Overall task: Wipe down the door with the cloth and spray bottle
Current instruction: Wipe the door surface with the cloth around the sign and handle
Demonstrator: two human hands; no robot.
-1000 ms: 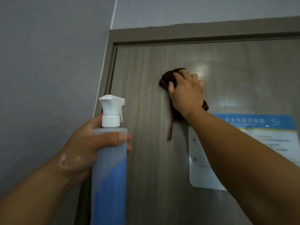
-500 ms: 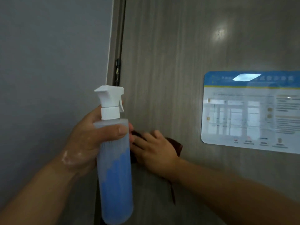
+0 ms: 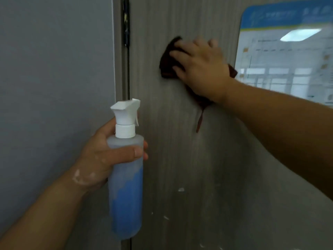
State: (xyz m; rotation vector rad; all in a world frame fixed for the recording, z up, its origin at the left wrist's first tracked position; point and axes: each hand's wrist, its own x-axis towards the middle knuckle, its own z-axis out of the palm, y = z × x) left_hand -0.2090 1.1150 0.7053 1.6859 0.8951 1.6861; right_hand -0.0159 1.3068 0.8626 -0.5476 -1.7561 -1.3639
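Observation:
A grey-brown wood-grain door (image 3: 180, 159) fills the middle and right of the view. My right hand (image 3: 200, 69) presses a dark brown cloth (image 3: 167, 60) flat against the door, left of a poster, with fingers spread over it; a strip of the cloth hangs below my wrist. My left hand (image 3: 106, 157) grips an upright translucent spray bottle (image 3: 126, 186) with blue liquid and a white trigger head, held in front of the door's hinge edge, nozzle toward the door.
A blue-and-white laminated poster (image 3: 288, 56) is stuck on the door at the upper right. The door frame and a dark hinge (image 3: 126, 24) run down the left of the door. A plain grey wall (image 3: 54, 87) lies further left. Small white specks (image 3: 181, 190) dot the lower door.
My right hand and cloth went from the top of the door down toward the hinge side, and now sit higher and further right, near the poster. The view dropped; the bottle stayed gripped.

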